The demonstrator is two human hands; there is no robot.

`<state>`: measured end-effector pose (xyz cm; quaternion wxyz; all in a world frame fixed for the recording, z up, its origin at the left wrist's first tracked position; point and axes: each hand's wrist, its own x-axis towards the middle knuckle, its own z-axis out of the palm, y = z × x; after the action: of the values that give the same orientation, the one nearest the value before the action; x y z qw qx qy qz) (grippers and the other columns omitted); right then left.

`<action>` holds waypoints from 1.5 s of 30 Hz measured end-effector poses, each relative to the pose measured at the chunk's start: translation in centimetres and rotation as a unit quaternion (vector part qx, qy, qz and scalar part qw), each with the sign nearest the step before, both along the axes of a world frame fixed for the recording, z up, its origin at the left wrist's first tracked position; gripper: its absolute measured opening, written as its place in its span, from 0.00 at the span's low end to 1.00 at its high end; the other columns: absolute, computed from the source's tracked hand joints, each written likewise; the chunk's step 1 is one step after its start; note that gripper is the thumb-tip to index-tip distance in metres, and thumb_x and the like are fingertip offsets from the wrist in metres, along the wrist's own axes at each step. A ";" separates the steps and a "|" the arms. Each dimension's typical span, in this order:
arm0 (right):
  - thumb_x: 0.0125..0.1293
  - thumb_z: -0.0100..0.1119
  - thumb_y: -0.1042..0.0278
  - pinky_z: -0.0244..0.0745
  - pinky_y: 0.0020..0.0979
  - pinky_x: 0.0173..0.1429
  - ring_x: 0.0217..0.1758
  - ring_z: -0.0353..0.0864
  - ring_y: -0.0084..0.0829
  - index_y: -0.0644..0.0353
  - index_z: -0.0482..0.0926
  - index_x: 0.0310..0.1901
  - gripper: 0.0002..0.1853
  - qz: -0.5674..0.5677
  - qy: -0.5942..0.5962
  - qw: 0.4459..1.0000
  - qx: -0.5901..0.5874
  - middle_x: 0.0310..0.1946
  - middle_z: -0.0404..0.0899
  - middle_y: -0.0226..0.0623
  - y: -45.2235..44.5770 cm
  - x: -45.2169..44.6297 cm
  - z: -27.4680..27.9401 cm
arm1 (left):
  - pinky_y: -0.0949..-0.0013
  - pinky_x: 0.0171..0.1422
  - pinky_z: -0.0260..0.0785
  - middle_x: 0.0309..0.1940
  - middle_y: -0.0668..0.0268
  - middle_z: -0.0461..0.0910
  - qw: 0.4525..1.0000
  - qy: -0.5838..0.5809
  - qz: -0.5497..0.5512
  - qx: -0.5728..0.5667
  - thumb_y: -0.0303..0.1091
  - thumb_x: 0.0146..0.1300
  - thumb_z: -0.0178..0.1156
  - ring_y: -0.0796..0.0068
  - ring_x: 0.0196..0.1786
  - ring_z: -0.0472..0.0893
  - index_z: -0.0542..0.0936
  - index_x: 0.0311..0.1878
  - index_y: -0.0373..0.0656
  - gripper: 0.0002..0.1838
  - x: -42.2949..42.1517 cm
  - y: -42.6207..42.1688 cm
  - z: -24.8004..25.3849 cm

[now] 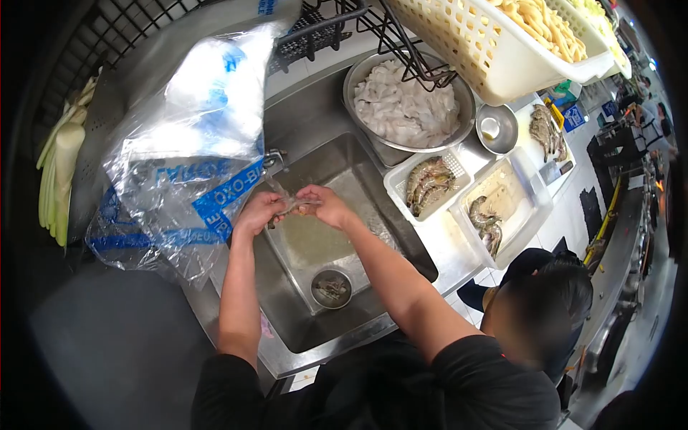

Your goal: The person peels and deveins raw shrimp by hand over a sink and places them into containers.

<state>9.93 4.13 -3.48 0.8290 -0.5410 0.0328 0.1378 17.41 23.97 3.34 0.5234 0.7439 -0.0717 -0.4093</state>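
Observation:
Over the metal sink, my left hand and my right hand are close together, fingers closed on a greyish shrimp stretched between them. Part of the shrimp is hidden by the fingers. The faucet is just behind my hands. Lower in the sink sits a small metal bowl with grey shrimp scraps in it. To the right of the sink, whole shrimp lie in a white perforated basket, and a few more shrimp lie in a clear plastic tub.
A large metal bowl of pale, whitish pieces stands behind the sink, beside a small metal bowl. Big plastic bags hang at the left, near leeks. White crates overhang the back right. Another person is close at my right.

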 end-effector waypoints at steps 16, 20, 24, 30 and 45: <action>0.58 0.64 0.85 0.78 0.28 0.48 0.42 0.81 0.25 0.64 0.80 0.46 0.14 -0.073 0.002 0.991 -0.114 0.39 0.84 0.34 0.9 0.1 1.6 | 0.77 0.32 0.66 0.27 0.71 0.80 1.000 -0.015 -0.016 0.007 0.28 0.63 0.61 0.85 0.27 0.75 0.84 0.40 0.35 0.07 0.4 -0.5 0.5; 0.61 0.62 0.85 0.78 0.28 0.47 0.41 0.82 0.25 0.66 0.80 0.44 0.10 -0.084 0.012 0.995 -0.047 0.37 0.83 0.34 1.5 0.5 1.0 | 0.78 0.32 0.66 0.27 0.72 0.81 0.999 -0.024 -0.020 0.016 0.28 0.64 0.61 0.85 0.27 0.75 0.84 0.41 0.36 0.07 0.3 -0.5 0.7; 0.63 0.62 0.84 0.78 0.29 0.50 0.44 0.83 0.26 0.66 0.79 0.47 0.11 -0.041 -0.013 0.996 -0.079 0.40 0.83 0.35 1.6 0.8 1.4 | 0.79 0.31 0.66 0.28 0.73 0.80 1.000 -0.013 -0.003 -0.001 0.28 0.64 0.61 0.86 0.27 0.74 0.85 0.43 0.36 0.09 0.3 0.4 1.0; 0.65 0.61 0.82 0.77 0.28 0.53 0.46 0.83 0.27 0.66 0.76 0.50 0.12 -0.026 -0.019 0.998 0.045 0.44 0.83 0.39 0.5 0.3 2.4 | 0.81 0.31 0.65 0.32 0.71 0.84 0.999 -0.018 0.025 -0.024 0.28 0.64 0.59 0.88 0.27 0.74 0.84 0.45 0.37 0.09 0.0 0.7 1.7; 0.68 0.54 0.83 0.76 0.28 0.47 0.41 0.82 0.24 0.65 0.77 0.45 0.07 -0.133 -0.046 0.989 -0.047 0.37 0.80 0.32 2.4 0.5 2.9 | 0.79 0.29 0.65 0.30 0.68 0.84 0.998 -0.035 0.023 -0.038 0.29 0.63 0.61 0.85 0.24 0.75 0.84 0.39 0.37 0.06 0.5 -0.3 1.6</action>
<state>10.39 6.56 -0.60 0.8146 -0.5755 0.0729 -0.0005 17.91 23.67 4.92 0.5578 0.7388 -0.0883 -0.3677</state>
